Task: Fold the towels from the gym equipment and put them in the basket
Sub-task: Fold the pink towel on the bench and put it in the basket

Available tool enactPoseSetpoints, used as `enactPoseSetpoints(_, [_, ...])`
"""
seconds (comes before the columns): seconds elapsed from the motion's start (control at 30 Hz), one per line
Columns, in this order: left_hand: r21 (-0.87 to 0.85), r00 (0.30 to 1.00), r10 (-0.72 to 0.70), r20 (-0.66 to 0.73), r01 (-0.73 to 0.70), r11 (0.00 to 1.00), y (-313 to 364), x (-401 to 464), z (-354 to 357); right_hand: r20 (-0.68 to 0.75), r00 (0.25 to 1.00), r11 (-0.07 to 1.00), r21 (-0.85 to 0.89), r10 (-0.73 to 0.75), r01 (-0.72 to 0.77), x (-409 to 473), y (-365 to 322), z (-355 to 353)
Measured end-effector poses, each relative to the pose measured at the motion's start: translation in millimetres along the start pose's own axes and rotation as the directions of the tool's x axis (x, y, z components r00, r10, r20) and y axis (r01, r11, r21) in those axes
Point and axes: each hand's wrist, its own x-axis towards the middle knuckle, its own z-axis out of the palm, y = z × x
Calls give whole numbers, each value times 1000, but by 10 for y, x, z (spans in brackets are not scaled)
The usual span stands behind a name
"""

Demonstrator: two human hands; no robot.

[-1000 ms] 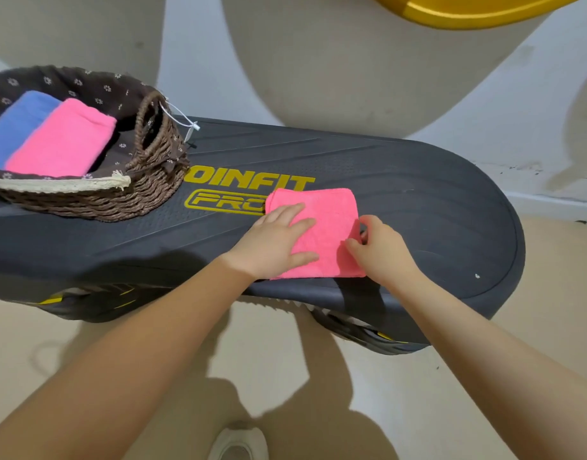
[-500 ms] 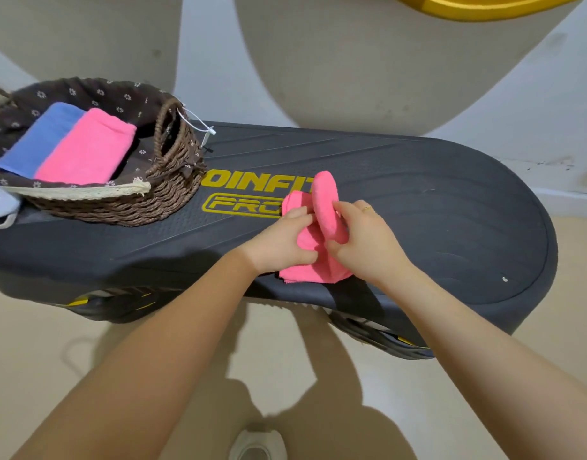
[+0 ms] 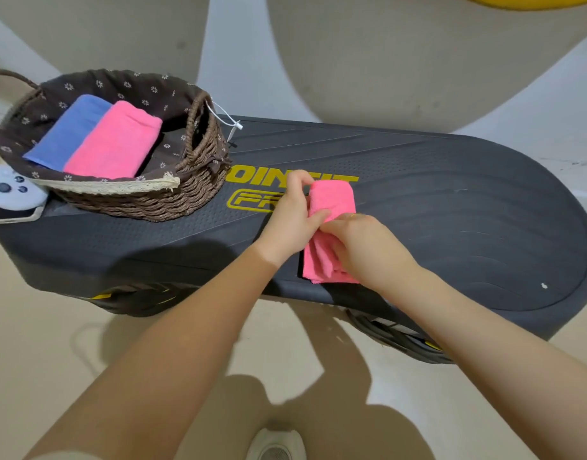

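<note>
Pink towel (image 3: 331, 197); brown wicker basket (image 3: 186, 197), floral lining; black platform (image 3: 451, 227), yellow lettering.

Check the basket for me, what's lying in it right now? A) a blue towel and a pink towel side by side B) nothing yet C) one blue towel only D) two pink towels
A: a folded blue towel and a folded pink towel lie side by side in the basket; another pink towel is in both hands on the step platform.
</note>
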Motion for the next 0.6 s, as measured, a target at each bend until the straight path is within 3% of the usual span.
enactPoseSetpoints(0.07, [75, 997, 74, -32, -72, 995, -25, -23, -3, -82, 997, 999, 42, -3, 6, -26, 144, 102])
enactPoseSetpoints(0.2, [359, 989, 144, 26, -144, 922, -43, -58, -62, 55, 998, 998, 37, 42, -44, -58, 245, 221])
enactPoseSetpoints(0.27, [428, 975, 158, 158, -212, 879, -5, -97, -138, 109, 991, 994, 62, 79, -86, 1, 253, 246])
enactPoseSetpoints(0.37, [592, 897, 83, 434, -353, 724, -5, -164, -226, 144, 979, 973, 163, 142, -165, 91, 216, 244])
enactPoseSetpoints(0.43, [648, 865, 17, 501, -389, 655, -51, -167, -249, 128, 982, 967, 199, 136, -160, 62, 159, 272])
enactPoseSetpoints(0.53, [605, 864, -10, 503, -343, 719, -103, -134, -270, 125, 986, 961, 240, 108, -135, -61, 64, 347])
enactPoseSetpoints(0.6, [580, 855, -25, 518, -330, 744, -124, -125, -268, 143, 978, 921, 338, 154, -195, -50, 61, 353])
